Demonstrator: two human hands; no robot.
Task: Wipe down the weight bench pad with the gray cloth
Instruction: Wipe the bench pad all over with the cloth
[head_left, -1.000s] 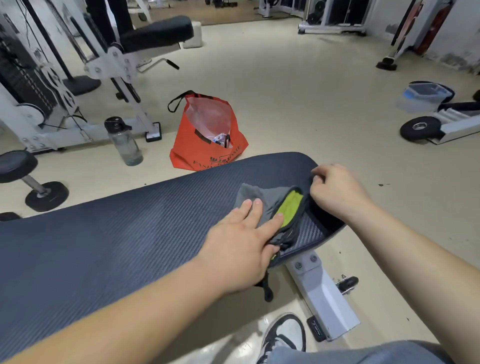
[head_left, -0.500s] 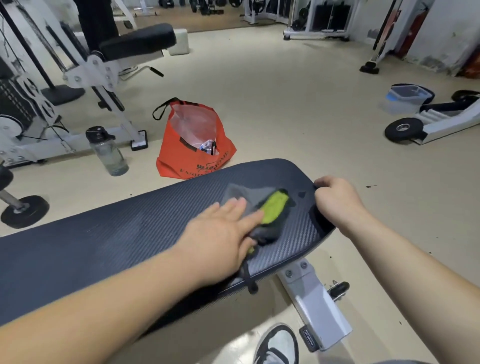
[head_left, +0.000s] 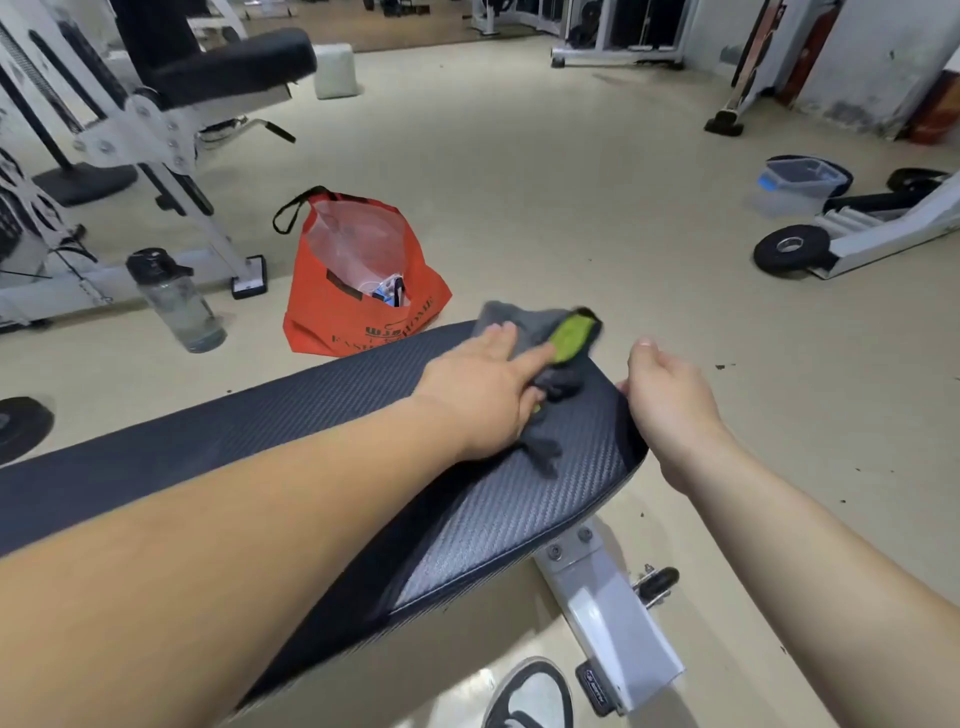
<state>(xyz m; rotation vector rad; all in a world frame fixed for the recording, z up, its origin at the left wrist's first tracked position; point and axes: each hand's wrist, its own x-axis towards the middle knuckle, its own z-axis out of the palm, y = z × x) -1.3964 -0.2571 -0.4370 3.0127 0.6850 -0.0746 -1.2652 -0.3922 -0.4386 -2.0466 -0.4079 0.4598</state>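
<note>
A person's view looking down over both bare forearms at a dark, textured bench pad that runs from the lower left towards the centre of a gym floor.

The left grip lies flat with its fingers straight, pressing a gray cloth onto the far corner of the bench pad, near its end. The cloth is blurred. It has a lime-green patch with dark trim, and part of it sticks out past the pad's far edge. A darker fold trails out from under the palm onto the pad.

The right grip is at the end edge of the pad, just beside the cloth, with its fingers curled and its thumb raised. The fingertips are at the pad's rim, but it is not clear whether they clasp it.

Under the end of the pad is a white metal frame, with a black-and-white shoe next to it. On the floor beyond the pad sits an open orange bag. A clear water bottle with a black lid stands to its left, by a white weight machine. A plastic container sits well apart at the far right.
</note>
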